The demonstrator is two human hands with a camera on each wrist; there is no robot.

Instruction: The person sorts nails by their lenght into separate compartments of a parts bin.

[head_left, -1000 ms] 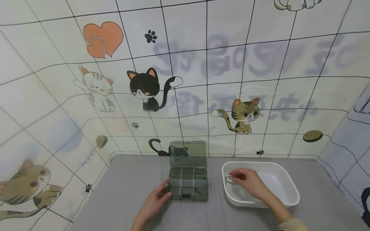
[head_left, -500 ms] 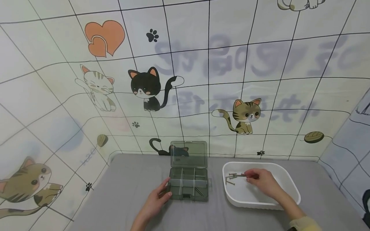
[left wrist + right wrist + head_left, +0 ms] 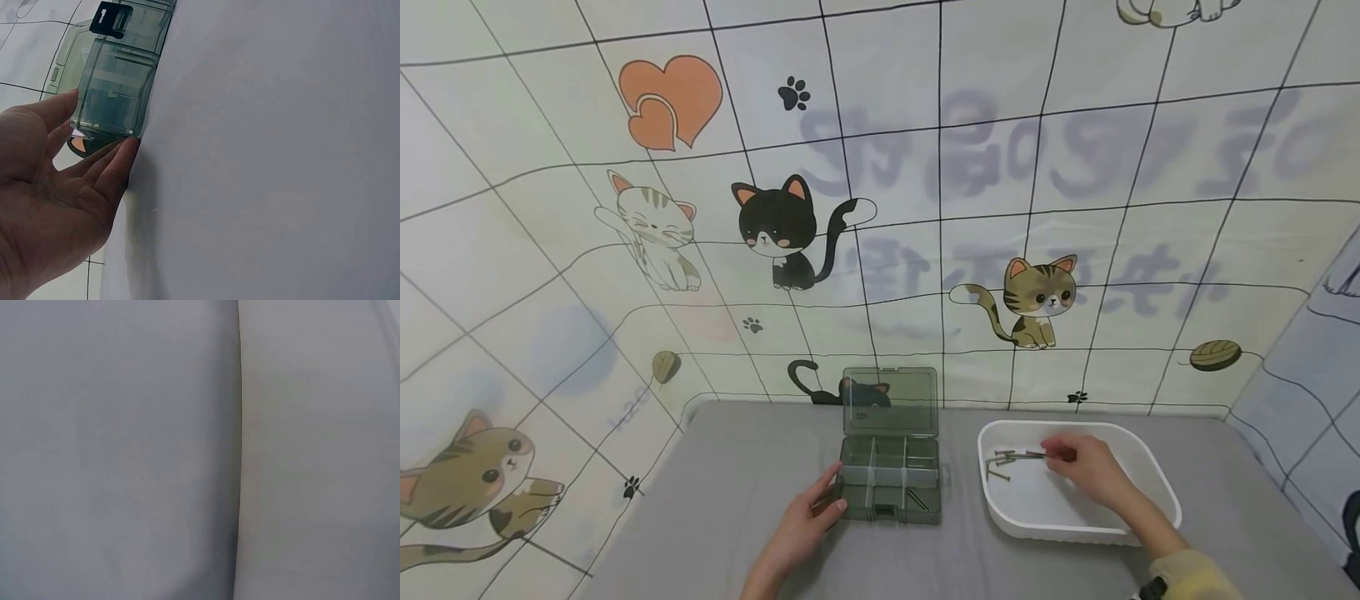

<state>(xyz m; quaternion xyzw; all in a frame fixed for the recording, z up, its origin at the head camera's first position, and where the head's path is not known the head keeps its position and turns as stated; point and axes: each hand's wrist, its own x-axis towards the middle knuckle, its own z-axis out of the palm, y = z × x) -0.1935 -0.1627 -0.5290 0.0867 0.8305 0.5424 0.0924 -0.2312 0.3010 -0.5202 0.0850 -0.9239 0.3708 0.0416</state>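
My left hand (image 3: 808, 518) touches the left side of a translucent green compartment box (image 3: 887, 477), its fingers fairly straight. In the left wrist view, that hand's thumb and fingertips rest against the edges at one end of the box (image 3: 115, 94). The box's lid stands up at the back, and a few thin dark pieces (image 3: 917, 499) lie in its front right compartment. Over the white tray (image 3: 1078, 531), my right hand (image 3: 1084, 468) pinches a thin brass-coloured screw (image 3: 1034, 455). Several similar screws (image 3: 998, 477) lie at the tray's left. The pinching fingertips are blurred.
A grey cloth (image 3: 715, 475) covers the table. Sheets printed with cats surround it at the back and sides. In the right wrist view, only the grey cloth (image 3: 112, 450) and the tray's pale outer wall (image 3: 312, 450) show, without the hand.
My right hand has moved rightward from the tray's left end, uncovering the screws there, and shifts only slightly in the last half second. The left hand and box stay put.
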